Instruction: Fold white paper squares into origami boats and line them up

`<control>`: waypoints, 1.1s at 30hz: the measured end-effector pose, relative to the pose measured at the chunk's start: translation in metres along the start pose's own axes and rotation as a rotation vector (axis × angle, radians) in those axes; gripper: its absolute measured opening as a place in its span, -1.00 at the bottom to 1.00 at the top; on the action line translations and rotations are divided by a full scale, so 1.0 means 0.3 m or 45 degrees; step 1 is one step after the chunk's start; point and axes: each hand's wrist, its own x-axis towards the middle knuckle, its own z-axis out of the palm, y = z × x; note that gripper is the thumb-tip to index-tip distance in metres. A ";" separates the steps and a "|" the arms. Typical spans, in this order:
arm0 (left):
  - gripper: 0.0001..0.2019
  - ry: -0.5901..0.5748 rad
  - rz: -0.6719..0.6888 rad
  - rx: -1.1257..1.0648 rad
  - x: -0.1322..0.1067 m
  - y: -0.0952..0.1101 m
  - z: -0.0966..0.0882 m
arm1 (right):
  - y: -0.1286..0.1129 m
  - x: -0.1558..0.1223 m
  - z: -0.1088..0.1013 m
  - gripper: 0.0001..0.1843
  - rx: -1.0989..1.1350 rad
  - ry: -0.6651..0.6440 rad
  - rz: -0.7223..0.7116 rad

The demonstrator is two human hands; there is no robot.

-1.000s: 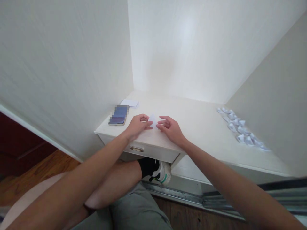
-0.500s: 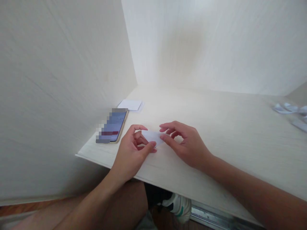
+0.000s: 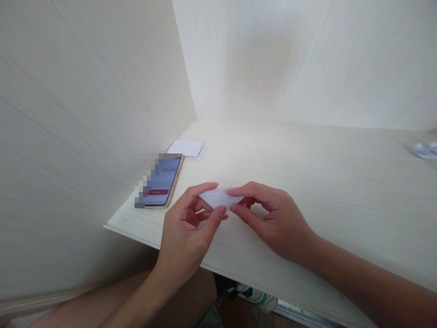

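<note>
Both my hands hold a small folded piece of white paper just above the cream desk, near its front edge. My left hand pinches the paper's left end between thumb and forefinger. My right hand pinches its right end the same way, the other fingers curled under. Most of the paper is hidden by my fingers.
A phone with a lit screen lies on the desk to the left, close to the side wall. Behind it sits a small stack of white paper squares. Folded paper pieces show at the far right edge. Walls close in the desk at left and back.
The view has moved closer and lower over the desk, pushing the folded pieces nearly out of frame at right. My hands have come slightly nearer with the paper, their fingertips now meeting on it.
</note>
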 end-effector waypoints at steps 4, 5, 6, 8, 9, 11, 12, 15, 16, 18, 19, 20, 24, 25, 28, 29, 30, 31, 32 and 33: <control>-0.61 0.032 -0.031 -0.058 0.002 0.004 0.010 | -0.004 -0.007 0.005 -0.73 0.039 0.058 0.091; -0.61 0.026 -0.041 -0.092 0.004 0.004 0.011 | -0.003 -0.008 0.005 -0.72 0.059 0.072 0.105; -0.61 0.019 -0.054 -0.126 0.006 0.002 0.011 | -0.002 -0.008 0.006 -0.72 0.080 0.081 0.119; -0.60 0.016 -0.088 -0.182 0.009 -0.002 0.010 | 0.000 -0.008 0.007 -0.73 0.117 0.089 0.146; -0.60 0.021 -0.105 -0.202 0.010 -0.004 0.010 | 0.001 -0.009 0.007 -0.73 0.128 0.089 0.158; -0.59 0.032 -0.130 -0.220 0.010 -0.006 0.010 | 0.001 -0.009 0.008 -0.75 0.146 0.095 0.168; -0.60 0.035 -0.136 -0.218 0.010 -0.005 0.011 | 0.002 -0.010 0.008 -0.76 0.155 0.104 0.169; -0.64 0.022 -0.130 -0.196 0.008 -0.001 0.014 | 0.003 -0.013 0.008 -0.81 0.181 0.122 0.188; -0.65 0.019 -0.123 -0.188 0.007 0.000 0.014 | 0.003 -0.013 0.008 -0.82 0.188 0.121 0.197; -0.66 0.018 -0.099 -0.172 0.005 0.003 0.015 | 0.001 -0.014 0.008 -0.85 0.202 0.101 0.213; -0.65 0.016 -0.087 -0.166 0.004 0.004 0.014 | -0.001 -0.013 0.007 -0.86 0.213 0.085 0.227; -0.63 0.014 -0.075 -0.160 0.002 0.004 0.014 | -0.004 -0.012 0.007 -0.87 0.227 0.069 0.246; -0.57 -0.044 -0.027 -0.133 -0.008 0.000 0.007 | -0.018 -0.002 0.006 -0.87 0.308 0.031 0.367; -0.59 -0.067 -0.022 -0.120 -0.010 -0.001 0.004 | -0.019 0.001 0.006 -0.86 0.333 0.027 0.388; -0.70 -0.117 -0.046 -0.089 -0.012 -0.002 -0.005 | -0.020 0.005 0.007 -0.83 0.381 0.009 0.435; -0.73 -0.126 -0.069 -0.085 -0.010 -0.002 -0.007 | -0.020 0.005 0.007 -0.83 0.382 0.002 0.443; -0.74 -0.140 -0.093 -0.088 -0.008 -0.001 -0.009 | -0.020 0.004 0.007 -0.82 0.376 -0.001 0.445; -0.75 -0.151 -0.114 -0.098 -0.005 -0.001 -0.010 | -0.021 0.003 0.008 -0.82 0.365 -0.003 0.447; -0.76 -0.167 -0.133 -0.112 -0.003 0.000 -0.011 | -0.022 0.001 0.008 -0.82 0.359 -0.007 0.451; -0.77 -0.180 -0.150 -0.130 0.000 0.000 -0.010 | -0.024 0.000 0.009 -0.82 0.360 -0.010 0.459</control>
